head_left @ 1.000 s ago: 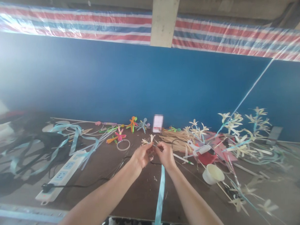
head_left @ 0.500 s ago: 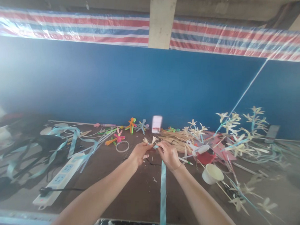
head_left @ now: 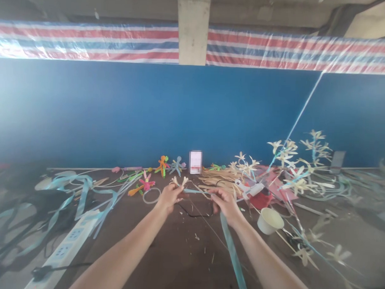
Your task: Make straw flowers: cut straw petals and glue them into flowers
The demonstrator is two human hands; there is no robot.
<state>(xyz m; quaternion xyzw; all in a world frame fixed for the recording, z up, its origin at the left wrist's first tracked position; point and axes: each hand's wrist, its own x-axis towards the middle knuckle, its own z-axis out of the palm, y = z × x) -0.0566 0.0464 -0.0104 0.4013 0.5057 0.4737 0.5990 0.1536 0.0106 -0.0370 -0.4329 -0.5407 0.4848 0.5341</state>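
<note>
- Table: dark worktop carrying all materials, so both hands work low over it with supplies within reach.
- Power strip: lies well to the left of the grip, clear of the working area.
- Finished sprays: cream flowers on wrapped stems, parked to the right of the grip and beyond the cup, apart from the piece in hand.
- Ribbon: pale blue strip running from the right hand back toward the person and off the near table edge; a short stretch spans between the two hands, apparently kept taut for wrapping.
- Right hand: fingers closed narrowly on the ribbon, just right of the flower.
- Left hand: pinched shut on the flower's stem, holding it raised above the table.
- Flower: small cream petals, standing just above the left fingertips.
</note>
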